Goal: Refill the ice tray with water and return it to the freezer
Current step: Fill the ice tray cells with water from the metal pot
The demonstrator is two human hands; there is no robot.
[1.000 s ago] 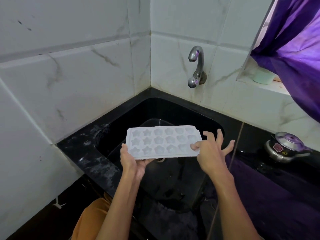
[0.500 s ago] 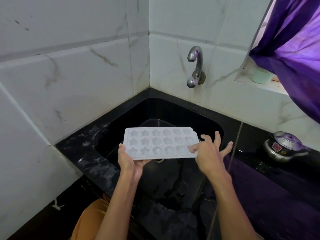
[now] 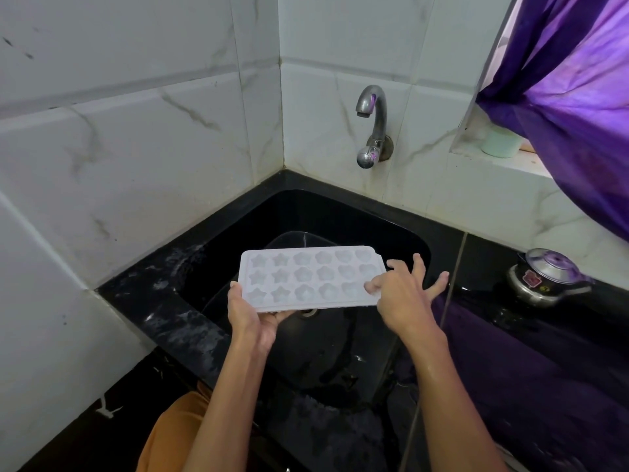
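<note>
Ice tray (image 3: 308, 276) level, long axis left-right, left hand (image 3: 250, 318) gripping, right hand (image 3: 405, 298) splayed.

Left hand (image 3: 250, 316) cups upward, thumb hooked over an edge; right hand (image 3: 401, 298) splays its fingers, forefinger pressing down, both forearms extended

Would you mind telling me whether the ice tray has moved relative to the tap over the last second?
No, barely: the ice tray sits over the sink, below and left of the tap, as before.
</note>
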